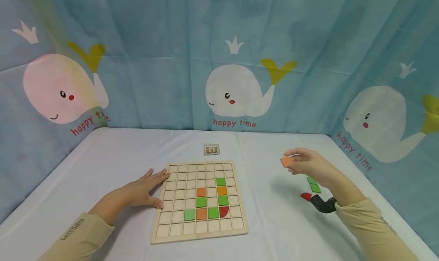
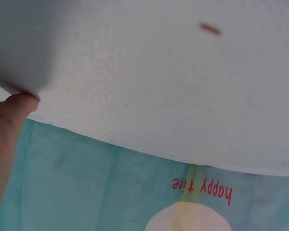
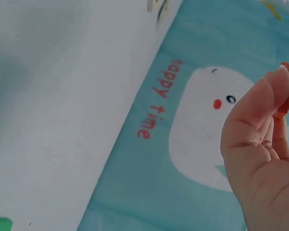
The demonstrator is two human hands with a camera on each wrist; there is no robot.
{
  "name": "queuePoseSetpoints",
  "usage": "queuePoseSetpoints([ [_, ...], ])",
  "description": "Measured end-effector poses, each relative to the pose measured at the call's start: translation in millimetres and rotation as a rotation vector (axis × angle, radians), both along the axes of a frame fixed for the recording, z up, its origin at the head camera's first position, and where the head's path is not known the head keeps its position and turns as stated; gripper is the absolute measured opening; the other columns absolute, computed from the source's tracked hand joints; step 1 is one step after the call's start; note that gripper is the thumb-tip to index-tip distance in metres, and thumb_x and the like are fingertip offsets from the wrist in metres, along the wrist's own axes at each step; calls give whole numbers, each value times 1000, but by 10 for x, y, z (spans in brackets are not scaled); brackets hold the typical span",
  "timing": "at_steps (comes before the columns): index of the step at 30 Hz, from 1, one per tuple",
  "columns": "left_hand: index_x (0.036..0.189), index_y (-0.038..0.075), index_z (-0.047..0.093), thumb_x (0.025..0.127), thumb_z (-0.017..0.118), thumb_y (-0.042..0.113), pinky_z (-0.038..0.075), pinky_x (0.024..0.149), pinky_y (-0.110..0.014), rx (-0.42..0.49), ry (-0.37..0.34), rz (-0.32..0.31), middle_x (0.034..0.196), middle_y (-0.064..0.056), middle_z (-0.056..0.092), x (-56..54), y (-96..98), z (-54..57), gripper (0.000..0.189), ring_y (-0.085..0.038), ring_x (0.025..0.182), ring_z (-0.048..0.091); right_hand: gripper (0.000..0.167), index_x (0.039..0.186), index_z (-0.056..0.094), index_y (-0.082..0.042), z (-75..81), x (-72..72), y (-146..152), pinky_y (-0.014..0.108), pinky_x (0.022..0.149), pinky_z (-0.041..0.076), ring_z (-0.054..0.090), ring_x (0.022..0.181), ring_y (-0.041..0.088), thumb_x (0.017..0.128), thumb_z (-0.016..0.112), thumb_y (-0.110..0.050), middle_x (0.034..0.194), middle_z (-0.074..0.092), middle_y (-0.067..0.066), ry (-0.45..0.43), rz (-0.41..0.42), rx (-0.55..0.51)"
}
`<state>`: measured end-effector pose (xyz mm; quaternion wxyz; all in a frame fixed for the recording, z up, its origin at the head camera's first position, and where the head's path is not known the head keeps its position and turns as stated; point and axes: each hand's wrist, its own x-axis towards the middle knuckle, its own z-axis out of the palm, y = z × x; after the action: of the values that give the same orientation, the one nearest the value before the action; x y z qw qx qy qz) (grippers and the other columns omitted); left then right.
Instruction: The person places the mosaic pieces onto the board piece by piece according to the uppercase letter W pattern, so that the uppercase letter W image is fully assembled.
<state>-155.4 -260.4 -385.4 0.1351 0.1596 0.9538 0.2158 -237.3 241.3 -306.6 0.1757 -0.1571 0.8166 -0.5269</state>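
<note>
White table (image 1: pixel 271 223) — nine pieces (image 1: pixel 201 202) set in the board (image 1: pixel 199 237), green tiles (image 1: pixel 314 187) and a red piece (image 1: pixel 306 196) left loose — right hand (image 1: pixel 303 162) pinches an orange tile (image 1: pixel 285 161), left hand (image 1: pixel 144 189) with fingers apart

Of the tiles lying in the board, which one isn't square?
The red tile, directly below a green tile in the board. Its lower-right side is curved, while every other one there is square, in green or orange.
</note>
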Motion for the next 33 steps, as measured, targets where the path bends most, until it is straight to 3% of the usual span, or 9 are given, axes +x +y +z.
queuePoseSetpoints([
  [15,151,3,31,71,77,53,19,98,-77,-3,-11,9,158,-21,20,8,13,20,105,-56,139,5,40,129,53,7,55,62,-518,34,82,53,63,85,30,92,63,-5,93,65,10,19,67,-23],
  [20,151,3,31,72,77,53,19,98,-77,9,-16,12,158,-21,20,20,35,46,104,-56,139,6,40,127,53,9,39,78,-685,41,83,53,64,83,25,91,65,-5,91,65,8,1,80,-47],
  [27,151,3,32,71,78,53,19,99,-76,-3,-12,11,158,-21,20,15,30,37,105,-56,139,5,34,120,55,11,7,97,-931,35,78,54,66,81,22,91,65,-1,88,65,8,-8,150,-96],
  [33,151,3,31,71,78,53,19,100,-75,0,-23,18,158,-21,20,26,38,57,105,-55,140,5,28,117,57,9,-38,101,-1136,36,77,55,67,82,22,92,64,-1,89,67,8,-3,202,-78],
])
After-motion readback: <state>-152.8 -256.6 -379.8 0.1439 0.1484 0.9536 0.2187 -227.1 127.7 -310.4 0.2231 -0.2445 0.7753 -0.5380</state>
